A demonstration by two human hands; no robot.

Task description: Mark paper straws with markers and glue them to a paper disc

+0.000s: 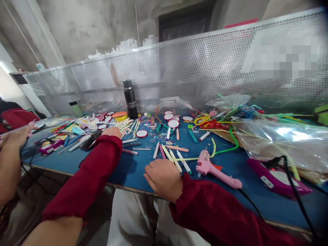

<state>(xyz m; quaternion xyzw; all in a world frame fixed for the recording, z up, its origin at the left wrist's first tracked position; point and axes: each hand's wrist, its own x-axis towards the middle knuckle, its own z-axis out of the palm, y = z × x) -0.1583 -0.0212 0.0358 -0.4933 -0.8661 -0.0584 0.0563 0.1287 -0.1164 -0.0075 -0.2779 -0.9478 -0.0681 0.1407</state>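
My left hand (112,132) reaches across the table to the pile of pale craft sticks (126,125). Its fingers are hidden behind the back of the hand, so a grip on a stick cannot be made out. Close to the front edge, my right hand (164,178) rests with its fingers curled in, and nothing shows in it. Several markers (175,160) lie just beyond it, among them a white marker with a green tip (183,162). A pink glue gun (217,171) lies on its side to the right of that hand.
A co-worker's hand (19,138) is at the far left. A black bottle (130,99) stands by the perforated metal divider (205,68). Red-rimmed white discs (141,133), coloured pipe cleaners (205,122), a plastic bag (284,136) and a corded purple device (276,179) lie around the blue table.
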